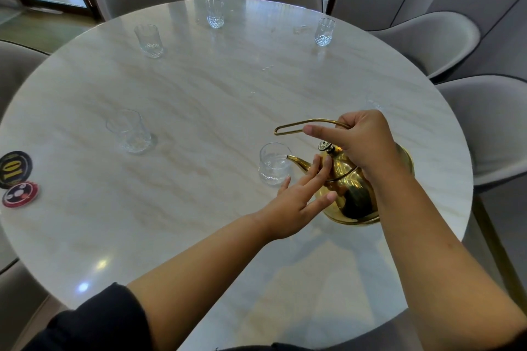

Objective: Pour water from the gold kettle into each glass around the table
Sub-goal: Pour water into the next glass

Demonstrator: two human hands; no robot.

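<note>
Seen from the head camera, looking down, I stand at a round pale marble table [199,88]. My right hand [362,142] is curled around the thin wire handle [299,124] of the gold kettle [353,188], with the forefinger stretched straight along it. The kettle is near my side of the table, toward the right, tipped to the left. Its spout [296,161] touches the rim of the nearest glass [273,164], which has some water in it. My left hand [296,202] holds nothing; its fingers are straight and spread, the tips resting on the kettle's lid and shoulder, just below the dark lid knob [325,146].

Four more glasses stand well apart around the table: a left glass [129,131], a far-left glass [149,40], a far glass [215,13] and a far-right glass [324,31]. At the left edge lie a black disc [14,168] marked 10 and a red disc [20,194], just beside each other. Grey padded chairs [427,40] ring the table.
</note>
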